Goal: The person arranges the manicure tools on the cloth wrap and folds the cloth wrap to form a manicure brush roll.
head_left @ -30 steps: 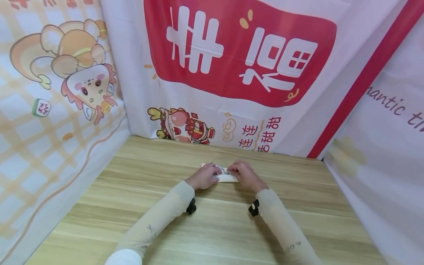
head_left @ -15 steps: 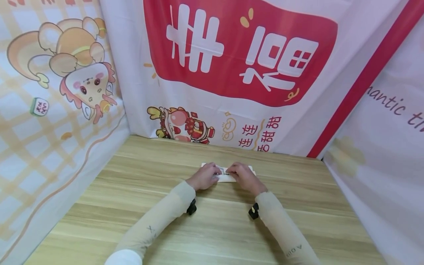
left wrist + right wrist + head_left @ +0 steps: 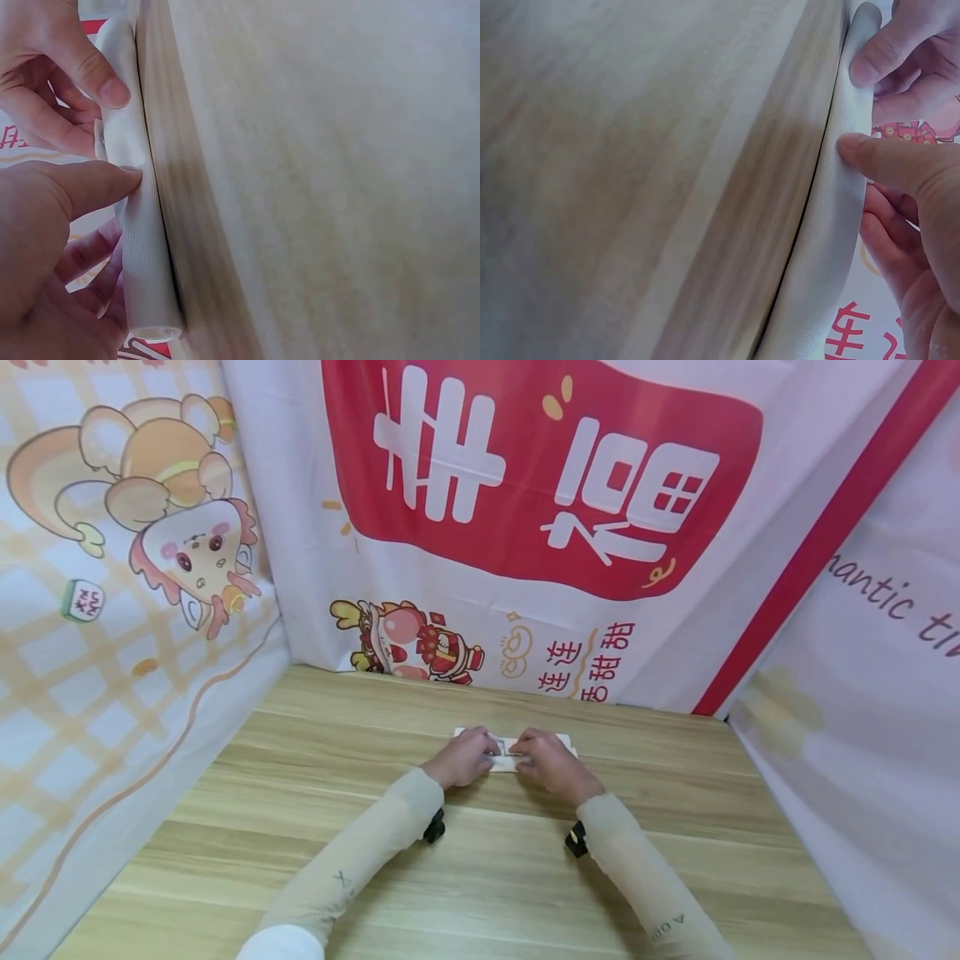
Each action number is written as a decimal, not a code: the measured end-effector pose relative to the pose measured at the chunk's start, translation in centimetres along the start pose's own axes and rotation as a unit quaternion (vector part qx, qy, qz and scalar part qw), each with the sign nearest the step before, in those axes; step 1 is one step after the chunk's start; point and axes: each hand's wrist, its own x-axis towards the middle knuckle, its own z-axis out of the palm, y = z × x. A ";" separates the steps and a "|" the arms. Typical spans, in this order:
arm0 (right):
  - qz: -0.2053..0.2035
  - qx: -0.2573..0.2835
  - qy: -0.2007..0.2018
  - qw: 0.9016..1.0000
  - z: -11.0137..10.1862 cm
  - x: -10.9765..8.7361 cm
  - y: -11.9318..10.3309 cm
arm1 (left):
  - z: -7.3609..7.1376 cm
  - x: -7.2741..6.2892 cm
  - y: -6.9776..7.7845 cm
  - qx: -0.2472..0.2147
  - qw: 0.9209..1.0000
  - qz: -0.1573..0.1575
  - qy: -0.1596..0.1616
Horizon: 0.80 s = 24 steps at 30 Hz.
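A long white roll with a finely textured surface lies across the table near its far side. In the left wrist view the near end of the white roll shows a curled, hollow edge. My left hand pinches its left part, thumb on the near side and fingers behind. Close beside it, my right hand pinches the middle in the same way, as the right wrist view shows with the roll under the thumb. A small greyish patch between the hands is too small to make out.
The wood-grain table stretches in front of the hands. Printed white cloth hangs behind it, and more cloth stands along the left and right sides. Both wrists carry small black devices.
My right hand has slid slightly left and nearer to me along the roll, closer to the left hand. More of the roll's right end now shows. The left hand stays nearly still.
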 end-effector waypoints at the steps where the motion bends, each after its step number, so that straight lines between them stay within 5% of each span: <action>1: 0.004 0.003 0.000 1.000 0.0 0.0 0.0 | 0.0 0.0 0.0 -0.001 1.000 0.002 0.001; 16: 0.027 0.039 -0.016 0.999 0.2 0.2 0.1 | 0.6 0.2 -0.3 0.003 1.000 0.012 0.014; 24: 0.012 0.032 -0.012 0.999 -0.1 -0.3 0.4 | -0.1 0.0 -0.3 -0.025 1.000 -0.001 -0.018</action>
